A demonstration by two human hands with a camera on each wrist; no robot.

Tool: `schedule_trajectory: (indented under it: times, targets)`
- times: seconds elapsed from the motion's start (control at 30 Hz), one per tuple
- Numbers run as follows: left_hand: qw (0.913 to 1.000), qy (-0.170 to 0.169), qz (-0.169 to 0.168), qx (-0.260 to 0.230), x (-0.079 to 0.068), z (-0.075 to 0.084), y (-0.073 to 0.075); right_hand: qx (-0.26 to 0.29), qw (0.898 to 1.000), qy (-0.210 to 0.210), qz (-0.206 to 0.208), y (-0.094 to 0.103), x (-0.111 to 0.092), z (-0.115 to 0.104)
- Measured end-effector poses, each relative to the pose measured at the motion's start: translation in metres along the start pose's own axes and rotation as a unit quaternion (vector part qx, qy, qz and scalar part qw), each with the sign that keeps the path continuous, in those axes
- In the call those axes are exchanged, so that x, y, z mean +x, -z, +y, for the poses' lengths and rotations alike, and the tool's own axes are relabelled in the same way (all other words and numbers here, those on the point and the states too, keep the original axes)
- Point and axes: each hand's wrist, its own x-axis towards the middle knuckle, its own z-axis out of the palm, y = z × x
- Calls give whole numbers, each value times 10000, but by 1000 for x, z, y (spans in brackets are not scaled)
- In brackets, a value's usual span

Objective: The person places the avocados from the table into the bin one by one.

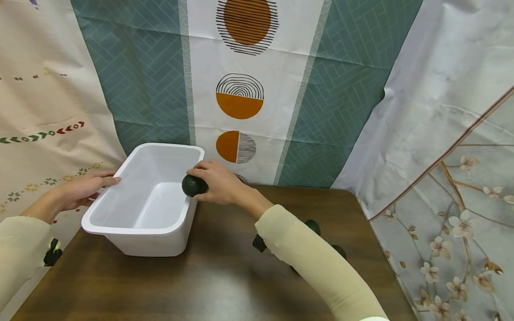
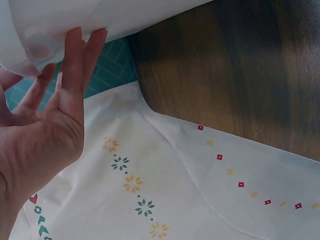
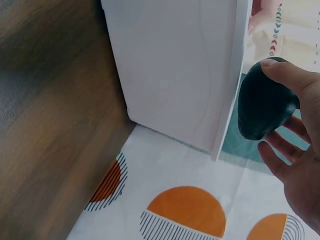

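Right hand (image 1: 221, 183) holds avocado (image 1: 193, 185) over tub rim (image 1: 134, 231) — roomy inside

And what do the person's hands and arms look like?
The left hand and right hand are bare, without gloves. The left sleeve and right sleeve are plain pale yellow, ending short of the wrists. A small black object shows beside the left sleeve; I can't tell whether it's worn.

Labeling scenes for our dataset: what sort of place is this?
Probably a staged indoor tabletop corner: a brown wood-grain table, patterned cloths hung behind and beside it, and a white tub on top.
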Motion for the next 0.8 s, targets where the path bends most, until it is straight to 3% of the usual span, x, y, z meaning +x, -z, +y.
schedule_trajectory:
  times: [0.43, 0.8]
  targets:
    - [10000, 9, -37, -53, 0, -1, -1, 11, 9998, 145, 96, -8, 10, -15]
    - [9999, -8, 10, -135, 1, 0, -1, -287, 9988, 375, 138, -13, 16, -24]
